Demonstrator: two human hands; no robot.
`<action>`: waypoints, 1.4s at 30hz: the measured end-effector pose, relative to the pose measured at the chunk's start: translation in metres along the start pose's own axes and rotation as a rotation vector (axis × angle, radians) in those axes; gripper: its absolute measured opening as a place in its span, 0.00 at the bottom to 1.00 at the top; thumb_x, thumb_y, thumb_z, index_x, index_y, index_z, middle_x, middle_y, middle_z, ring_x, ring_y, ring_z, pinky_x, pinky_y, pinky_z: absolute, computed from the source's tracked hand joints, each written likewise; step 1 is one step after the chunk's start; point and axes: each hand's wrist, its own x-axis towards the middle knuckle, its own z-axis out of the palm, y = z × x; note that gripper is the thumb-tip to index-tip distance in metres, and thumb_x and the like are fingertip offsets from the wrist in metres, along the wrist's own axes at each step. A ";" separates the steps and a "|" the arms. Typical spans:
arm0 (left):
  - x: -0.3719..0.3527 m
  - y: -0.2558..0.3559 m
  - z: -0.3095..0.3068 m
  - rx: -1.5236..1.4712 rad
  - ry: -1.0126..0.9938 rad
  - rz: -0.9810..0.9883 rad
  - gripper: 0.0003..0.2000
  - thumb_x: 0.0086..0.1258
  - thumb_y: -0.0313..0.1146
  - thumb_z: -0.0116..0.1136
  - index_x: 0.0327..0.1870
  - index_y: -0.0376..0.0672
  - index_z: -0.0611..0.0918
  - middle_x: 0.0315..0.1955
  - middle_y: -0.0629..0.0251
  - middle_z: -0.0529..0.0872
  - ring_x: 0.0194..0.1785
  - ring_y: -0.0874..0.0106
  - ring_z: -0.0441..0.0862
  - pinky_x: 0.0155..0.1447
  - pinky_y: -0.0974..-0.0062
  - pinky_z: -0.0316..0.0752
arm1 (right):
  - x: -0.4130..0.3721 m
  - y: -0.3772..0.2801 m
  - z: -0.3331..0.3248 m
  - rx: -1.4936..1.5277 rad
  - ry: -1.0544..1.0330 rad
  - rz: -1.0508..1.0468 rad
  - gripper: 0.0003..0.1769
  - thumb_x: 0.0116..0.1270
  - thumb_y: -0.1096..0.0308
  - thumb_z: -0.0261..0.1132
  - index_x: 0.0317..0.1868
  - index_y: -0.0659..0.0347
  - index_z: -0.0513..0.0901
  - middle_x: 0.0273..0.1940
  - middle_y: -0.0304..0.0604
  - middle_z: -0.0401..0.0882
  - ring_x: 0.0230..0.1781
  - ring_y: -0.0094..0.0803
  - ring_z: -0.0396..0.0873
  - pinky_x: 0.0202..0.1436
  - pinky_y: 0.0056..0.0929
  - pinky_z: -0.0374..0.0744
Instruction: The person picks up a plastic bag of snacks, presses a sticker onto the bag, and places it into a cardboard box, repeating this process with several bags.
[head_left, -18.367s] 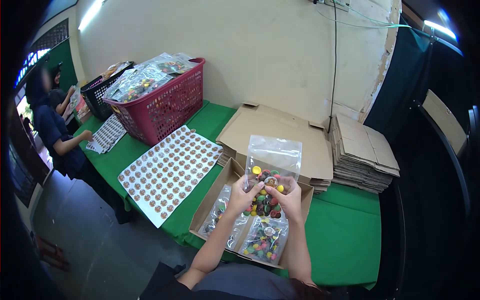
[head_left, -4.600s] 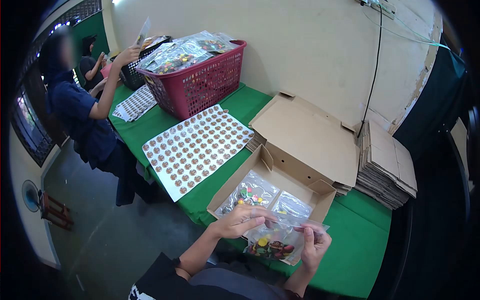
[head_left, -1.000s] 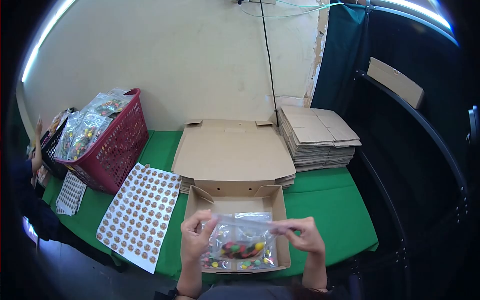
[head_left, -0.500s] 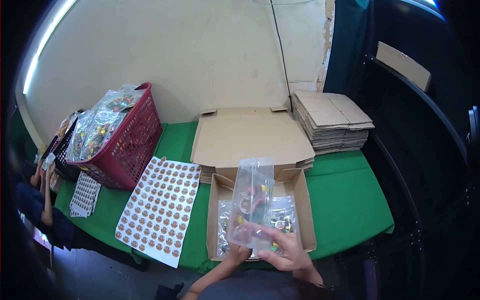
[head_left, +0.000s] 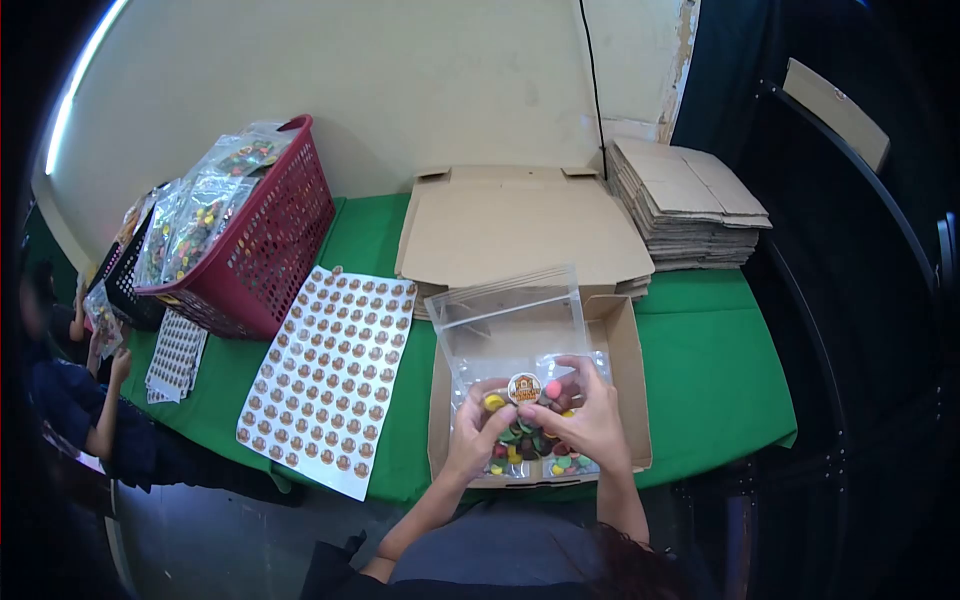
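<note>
A clear zip-top plastic bag (head_left: 512, 322) of multicoloured candies is held over the open cardboard box (head_left: 628, 390). My left hand (head_left: 474, 436) is closed on its left side, the thumb reaching in below a round brown-and-white sticker (head_left: 524, 388) on the bag. My right hand (head_left: 590, 418) grips the other side, its thumb also close to the sticker. The bag's top part is see-through and tilts away from me. Other clear bags lie in the box, mostly hidden behind the held bag and my hands.
A sticker sheet (head_left: 328, 385) lies left of the box, with smaller sheets (head_left: 178, 358) farther left. A maroon basket (head_left: 285, 235) is heaped with candy bags. Flattened cartons (head_left: 525, 225) and a carton stack (head_left: 690, 205) stand behind. Another person (head_left: 75, 400) holds a bag at left.
My left hand has come up out of the box onto the bag, so both hands hold it. The bag has turned to face me, lower down, and its sticker now shows plainly.
</note>
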 end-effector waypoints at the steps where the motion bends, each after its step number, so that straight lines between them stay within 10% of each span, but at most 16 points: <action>1: 0.002 0.001 0.001 0.157 0.045 0.010 0.14 0.59 0.30 0.48 0.45 0.36 0.68 0.37 0.61 0.74 0.42 0.76 0.72 0.48 0.79 0.66 | -0.001 0.004 0.005 0.050 -0.016 0.156 0.32 0.40 0.57 0.72 0.41 0.68 0.69 0.19 0.41 0.74 0.20 0.23 0.74 0.25 0.22 0.73; 6: 0.015 -0.016 -0.005 0.358 0.170 0.056 0.08 0.59 0.32 0.55 0.31 0.35 0.74 0.24 0.68 0.78 0.25 0.84 0.72 0.30 0.87 0.67 | 0.002 0.021 0.019 0.106 -0.074 0.280 0.18 0.53 0.63 0.65 0.36 0.68 0.69 0.17 0.37 0.73 0.13 0.17 0.69 0.10 0.18 0.64; 11: 0.020 -0.006 -0.020 0.254 0.250 -0.060 0.07 0.61 0.31 0.53 0.30 0.35 0.76 0.23 0.69 0.78 0.29 0.83 0.74 0.35 0.86 0.69 | 0.000 0.049 0.026 0.577 -0.218 0.288 0.20 0.56 0.69 0.60 0.47 0.63 0.65 0.30 0.40 0.74 0.24 0.18 0.72 0.23 0.18 0.74; 15: 0.017 0.000 -0.033 0.141 0.190 -0.098 0.20 0.63 0.41 0.49 0.52 0.41 0.65 0.47 0.59 0.69 0.43 0.76 0.71 0.41 0.74 0.72 | -0.001 0.037 -0.002 0.551 -0.469 0.196 0.32 0.53 0.73 0.63 0.57 0.58 0.58 0.37 0.41 0.72 0.32 0.20 0.72 0.32 0.21 0.77; 19: 0.008 0.021 -0.055 0.244 0.344 0.080 0.24 0.65 0.43 0.41 0.59 0.44 0.53 0.53 0.56 0.63 0.51 0.65 0.68 0.47 0.66 0.71 | 0.001 0.049 -0.039 0.954 0.348 0.296 0.28 0.54 0.71 0.63 0.54 0.60 0.61 0.35 0.39 0.73 0.27 0.21 0.74 0.26 0.18 0.75; 23: -0.005 0.028 -0.078 0.265 0.397 0.117 0.24 0.65 0.41 0.42 0.59 0.45 0.52 0.52 0.56 0.63 0.50 0.65 0.69 0.47 0.66 0.71 | -0.036 0.059 -0.048 0.728 -0.279 0.536 0.19 0.57 0.76 0.58 0.49 0.62 0.64 0.33 0.38 0.73 0.27 0.19 0.73 0.27 0.17 0.75; 25: -0.014 0.026 -0.080 0.239 0.441 0.167 0.23 0.65 0.39 0.43 0.58 0.44 0.54 0.52 0.56 0.64 0.49 0.66 0.70 0.47 0.67 0.71 | -0.034 0.076 -0.033 0.867 0.113 0.439 0.19 0.56 0.74 0.59 0.48 0.64 0.65 0.34 0.39 0.73 0.24 0.19 0.73 0.24 0.15 0.73; 31: -0.018 0.016 -0.065 0.335 0.264 0.080 0.22 0.63 0.32 0.46 0.57 0.40 0.57 0.51 0.57 0.64 0.50 0.68 0.69 0.51 0.71 0.66 | -0.043 0.093 0.048 0.595 -0.201 0.592 0.36 0.56 0.69 0.61 0.58 0.72 0.49 0.56 0.57 0.56 0.47 0.38 0.70 0.39 0.25 0.76; 35: -0.012 0.018 -0.058 0.487 0.097 -0.069 0.24 0.60 0.31 0.50 0.57 0.39 0.58 0.53 0.57 0.62 0.52 0.68 0.68 0.53 0.72 0.65 | -0.038 0.096 0.057 0.082 -0.547 0.540 0.36 0.57 0.59 0.58 0.57 0.74 0.52 0.51 0.63 0.62 0.52 0.45 0.66 0.52 0.35 0.67; 39: 0.004 0.003 -0.054 0.924 -0.146 -0.048 0.30 0.58 0.39 0.52 0.60 0.42 0.56 0.59 0.55 0.57 0.60 0.60 0.58 0.60 0.65 0.57 | -0.035 0.118 0.017 -0.342 -0.311 0.219 0.37 0.51 0.55 0.61 0.56 0.69 0.59 0.53 0.60 0.62 0.56 0.47 0.62 0.56 0.35 0.63; 42: 0.013 -0.036 -0.044 1.403 -0.316 -0.233 0.41 0.51 0.48 0.58 0.62 0.42 0.50 0.62 0.52 0.49 0.63 0.51 0.49 0.62 0.57 0.51 | -0.029 0.098 0.006 -0.629 -0.466 0.298 0.43 0.46 0.51 0.64 0.60 0.58 0.56 0.61 0.57 0.48 0.62 0.57 0.45 0.58 0.53 0.55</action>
